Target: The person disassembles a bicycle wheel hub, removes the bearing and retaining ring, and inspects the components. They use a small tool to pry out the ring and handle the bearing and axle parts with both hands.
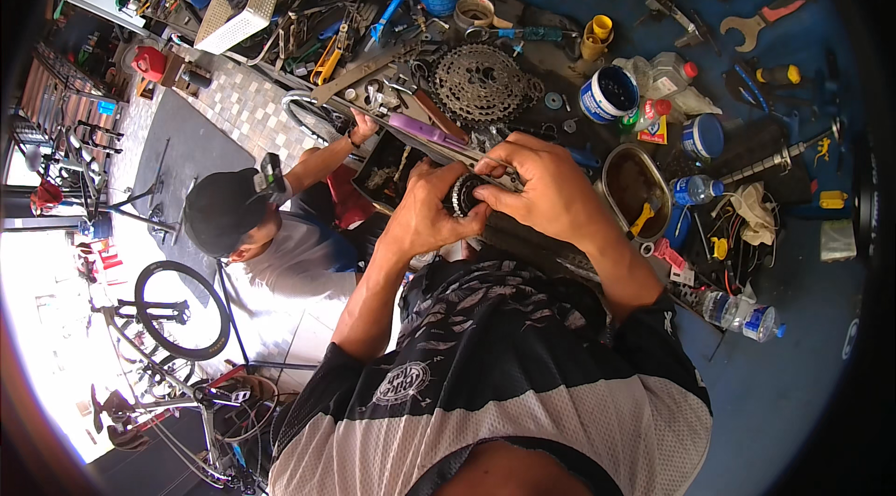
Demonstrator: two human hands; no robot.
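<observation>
My left hand (422, 214) and my right hand (546, 190) meet in front of my chest at the bench edge. Between them they grip a small, round, dark bike part with a bright ridged metal ring (461, 195). The fingers of both hands are curled around it and cover much of it, so its exact kind is unclear. Just beyond the hands, a tool with a purple handle (425, 130) lies on the bench. Farther back rests a large bicycle cassette (478, 83), its stacked sprockets facing up.
A metal pan of brown liquid (635, 177) holding a yellow brush (642, 218) stands right of my hands. Behind it are an open white-and-blue tub (609, 93) and several bottles (695, 190). At left, a person in a black cap (224, 213) works close by, one hand (362, 129) near the bench.
</observation>
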